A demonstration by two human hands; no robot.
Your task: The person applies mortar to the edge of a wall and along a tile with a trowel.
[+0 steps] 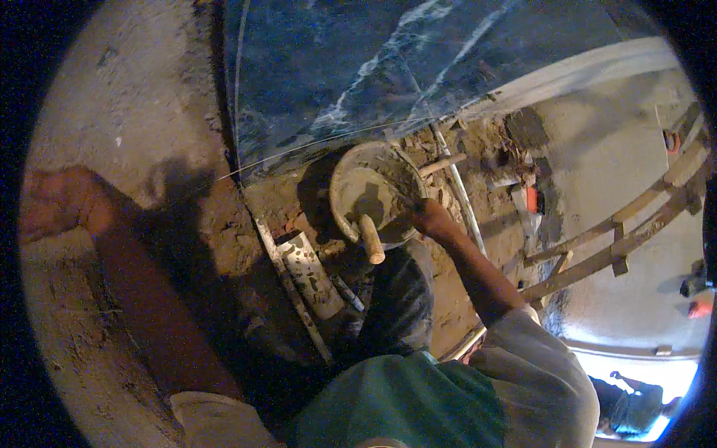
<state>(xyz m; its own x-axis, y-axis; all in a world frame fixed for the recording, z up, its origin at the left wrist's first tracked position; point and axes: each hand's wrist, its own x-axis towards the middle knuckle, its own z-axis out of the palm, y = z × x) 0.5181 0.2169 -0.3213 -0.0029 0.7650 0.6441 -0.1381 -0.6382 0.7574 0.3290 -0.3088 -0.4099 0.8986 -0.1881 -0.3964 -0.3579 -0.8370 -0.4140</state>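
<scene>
A round pan [337,196] with grey mortar [373,190] inside stands on the dirt-strewn ground in front of me. My right hand [432,218] is closed around the pan's near right rim. Across the near rim lies a tool with a thick wooden handle [372,243]; its dark head rests in the mortar, too unclear to name. My left hand [63,200] reaches far out to the left against the rough wall [127,97]. It looks open and flat, holding nothing, though its fingers are dim near the picture's edge.
Beside my legs lie a mortar-spattered flat board [310,275] and a long narrow strip [287,287]. Past the pan are a pale pole [467,200] and another wooden handle [442,164]. A dark veined slab [358,60] rises ahead. Wooden rails [590,257] stand right; a person [635,399] is beyond.
</scene>
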